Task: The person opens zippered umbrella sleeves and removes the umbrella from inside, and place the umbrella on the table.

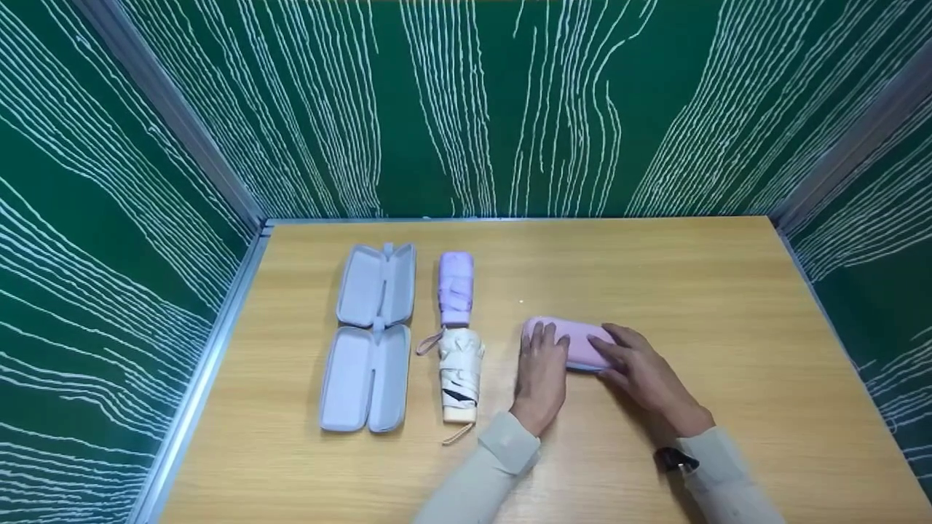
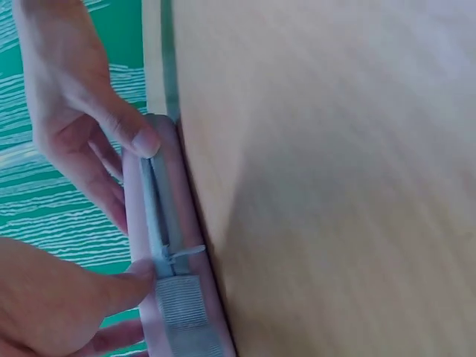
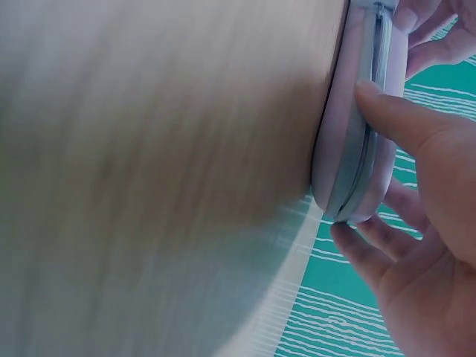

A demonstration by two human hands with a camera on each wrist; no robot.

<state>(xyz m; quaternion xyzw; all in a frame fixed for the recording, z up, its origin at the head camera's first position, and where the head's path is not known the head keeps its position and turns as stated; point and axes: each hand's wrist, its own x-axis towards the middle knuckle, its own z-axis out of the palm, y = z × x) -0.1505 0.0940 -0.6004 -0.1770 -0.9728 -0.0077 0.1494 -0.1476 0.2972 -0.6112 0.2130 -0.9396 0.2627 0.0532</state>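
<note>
A pink zip case [image 1: 582,342] lies flat on the wooden table, its grey-blue zipper band [image 2: 154,201] facing the person. My left hand [image 1: 542,375] holds its left part, fingers spread over the top and thumb at the zipper side. At the right end my right hand [image 1: 648,371] grips it, the thumb [image 3: 379,104] pressed on the zipper band and the fingers round the end. A narrow dark gap runs along the seam by the right thumb. Near the left thumb sits a ribbed grey strip [image 2: 182,301].
Left of the hands lie a purple folded umbrella [image 1: 456,284] and a white folded umbrella [image 1: 460,371], end to end. Farther left, two pale lilac cases lie opened out, a rear case [image 1: 362,287] and a front case [image 1: 346,382]. Green white-lined panels [image 1: 502,109] enclose the table [image 1: 655,255].
</note>
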